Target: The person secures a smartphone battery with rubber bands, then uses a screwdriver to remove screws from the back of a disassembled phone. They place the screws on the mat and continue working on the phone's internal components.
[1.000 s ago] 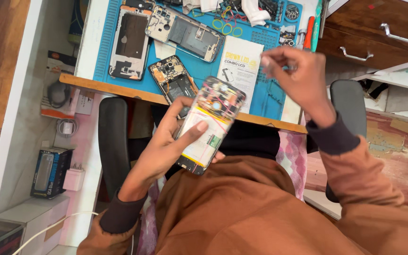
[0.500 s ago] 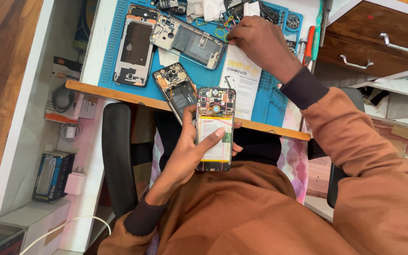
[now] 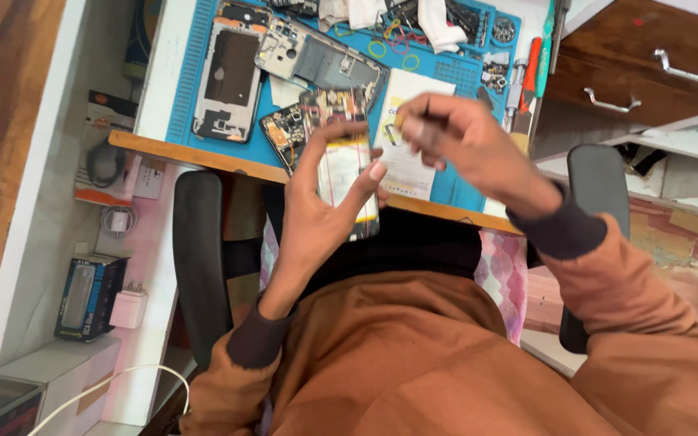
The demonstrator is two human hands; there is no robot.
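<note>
the left hand (image 3: pixel 317 218) is cradling an opened phone (image 3: pixel 347 165) from underneath, its grip closed around the body with the thumb pressing one long edge and the fingers wrapping the other, so the exposed inner side is facing up toward the camera. it is holding the phone just in front of the bench (image 3: pixel 203 157) edge, above the lap, probably to keep the inside steady and close to the eyes. the right hand (image 3: pixel 466 149) is hovering just beside that grip, to its right, with thumb and forefinger pinching together; whatever is between them is too small to tell, so it is unclear whether this grip is holding a part or a thin tool. beyond both grips, a blue mat (image 3: pixel 183 89) is lying on the bench, carrying a bare phone frame (image 3: pixel 228 81), a grey back plate (image 3: pixel 329 64) and a loose circuit board (image 3: pixel 284 133), laid flat within reach. a white card (image 3: pixel 414 149) is lying under the right hand. red and green screwdrivers (image 3: pixel 533 69) are resting further right.
</note>
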